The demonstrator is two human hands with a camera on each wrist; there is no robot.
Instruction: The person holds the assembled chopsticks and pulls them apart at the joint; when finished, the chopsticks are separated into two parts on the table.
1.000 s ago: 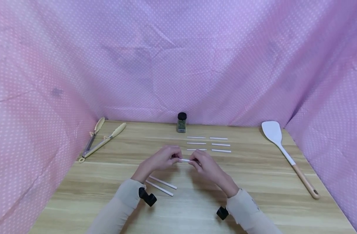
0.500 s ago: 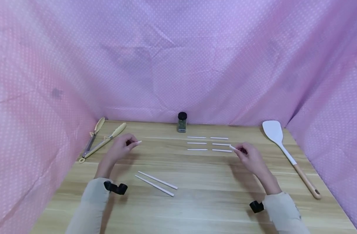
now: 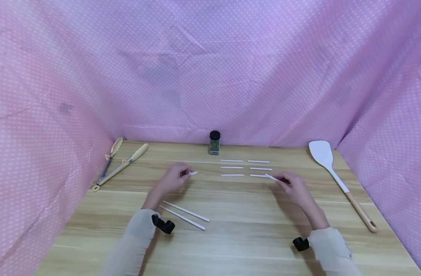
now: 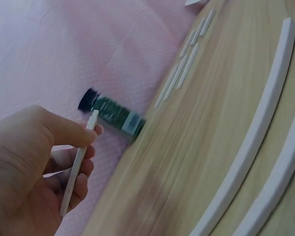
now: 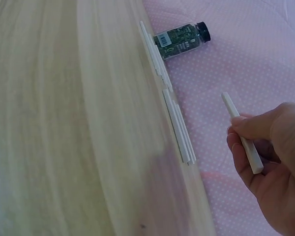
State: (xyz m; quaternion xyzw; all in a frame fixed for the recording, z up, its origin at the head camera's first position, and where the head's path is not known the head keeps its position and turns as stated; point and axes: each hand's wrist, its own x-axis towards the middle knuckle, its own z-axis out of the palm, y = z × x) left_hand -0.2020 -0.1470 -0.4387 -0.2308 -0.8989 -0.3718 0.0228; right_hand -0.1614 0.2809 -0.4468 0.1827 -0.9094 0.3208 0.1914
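My left hand (image 3: pixel 175 179) pinches a short white stick (image 4: pixel 75 172) between thumb and fingers, above the table left of the laid-out pieces. The stick's upper end narrows into a stepped tip in the left wrist view. Another short white stick (image 5: pixel 251 153) is gripped by my right hand (image 3: pixel 294 188), beside the right end of the rows. Several similar short sticks (image 3: pixel 232 167) lie in two columns of parallel rows. Two longer white sticks (image 3: pixel 186 211) rest slanted on the table, near my left forearm.
A small black-capped jar (image 3: pixel 214 143) of green flakes stands at the table's back edge. Spread tongs (image 3: pixel 122 165) lie at the left, and a white spatula (image 3: pixel 329 168) with a wooden handle lies at the right. Pink dotted cloth (image 3: pixel 210 76) surrounds the table.
From meeting at one white stick in the middle, my hands have parted, each with a short piece. Since then the left has come back rightward; the right has shifted only slightly.
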